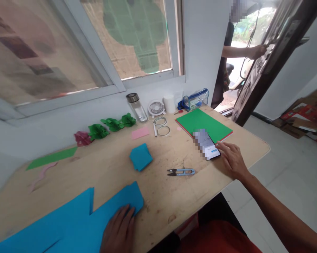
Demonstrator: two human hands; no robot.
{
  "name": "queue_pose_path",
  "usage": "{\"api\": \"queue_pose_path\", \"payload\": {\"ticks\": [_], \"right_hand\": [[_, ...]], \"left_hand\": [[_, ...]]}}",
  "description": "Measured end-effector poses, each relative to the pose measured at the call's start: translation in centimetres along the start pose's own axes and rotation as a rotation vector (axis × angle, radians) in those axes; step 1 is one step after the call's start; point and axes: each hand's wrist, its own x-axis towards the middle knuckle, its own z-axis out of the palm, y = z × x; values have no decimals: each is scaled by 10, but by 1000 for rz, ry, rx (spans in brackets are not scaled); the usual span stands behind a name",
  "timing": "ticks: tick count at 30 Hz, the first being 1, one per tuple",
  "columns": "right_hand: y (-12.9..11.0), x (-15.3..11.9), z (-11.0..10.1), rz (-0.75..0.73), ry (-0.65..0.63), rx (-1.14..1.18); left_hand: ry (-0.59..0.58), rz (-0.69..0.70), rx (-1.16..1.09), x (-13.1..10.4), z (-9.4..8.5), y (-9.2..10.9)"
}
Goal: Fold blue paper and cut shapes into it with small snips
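My left hand (118,228) lies flat on a large sheet of blue paper (76,225), fingers stretched out; the sheet has cut edges. On the right, my right hand (233,160) rests at the side of a smartphone (212,151), its fingers extended and the tips at the phone's edge. The lit phone leans over the near edge of a stack of green paper (203,123) with red edges below. Between my hands are blue thread snips (183,172) and a small pile of cut blue paper pieces (141,157).
Along the wall stand a water bottle (137,107), a small white fan (156,108), a white roll (169,104) and a clear pouch (196,100). Green crumpled paper shapes (99,131) and a pink pad (140,133) lie nearby. A person's arm (237,52) reaches to the door.
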Motion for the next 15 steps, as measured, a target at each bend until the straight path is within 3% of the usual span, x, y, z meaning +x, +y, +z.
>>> {"api": "queue_pose_path", "payload": {"ticks": [5, 10, 15], "right_hand": [[-45, -13, -1, -14, 73, 140], [-109, -23, 14, -148, -33, 346], [-146, -18, 22, -224, -57, 466]], "left_hand": [[5, -13, 29, 2, -1, 3], [36, -60, 10, 1, -1, 7], [91, -286, 54, 7, -11, 23]]}}
